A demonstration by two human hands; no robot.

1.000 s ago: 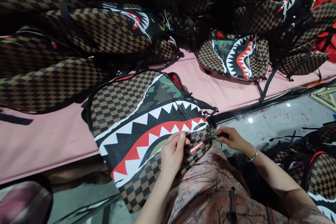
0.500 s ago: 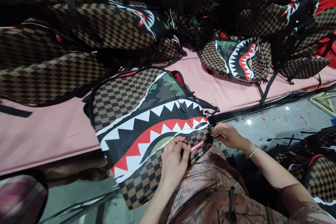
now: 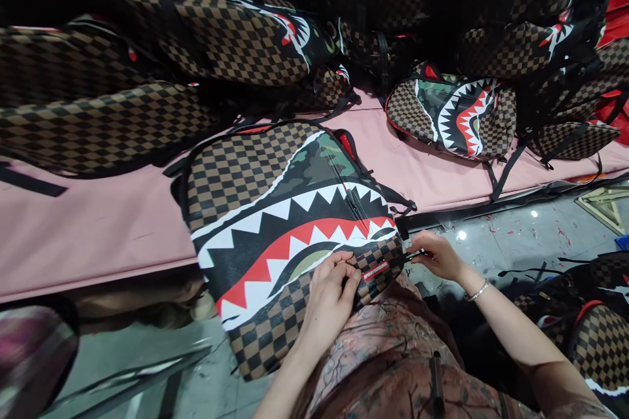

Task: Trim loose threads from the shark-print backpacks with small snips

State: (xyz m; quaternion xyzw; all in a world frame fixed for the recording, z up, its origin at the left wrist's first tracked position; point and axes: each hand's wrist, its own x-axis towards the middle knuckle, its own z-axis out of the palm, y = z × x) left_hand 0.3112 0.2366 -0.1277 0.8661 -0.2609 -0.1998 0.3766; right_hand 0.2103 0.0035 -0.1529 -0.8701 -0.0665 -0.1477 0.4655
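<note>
A backpack (image 3: 289, 249) with brown-and-black checks, a camouflage patch and a shark-mouth print lies front side up, partly on a pink-covered bench and partly over my lap. My left hand (image 3: 331, 288) rests on its checked lower front beside a small red label (image 3: 375, 271), fingers curled and pinched against the surface. Whether a fold or something small is between those fingertips is hard to see. At the bag's right edge, my right hand (image 3: 435, 255) pinches a thin black strap (image 3: 415, 254) between thumb and fingers. A bracelet (image 3: 476, 290) circles my right wrist.
Similar backpacks (image 3: 226, 36) are piled along the back of the pink bench (image 3: 122, 229). One shark-print backpack (image 3: 455, 111) lies apart at the right. More bags (image 3: 602, 334) sit low at the right, above a floor (image 3: 525, 229) with red scraps.
The view has shifted slightly, so most things sit a little further right. My right hand has drawn slightly away from the bag's edge, and more of the black strap shows. My left hand stays put.
</note>
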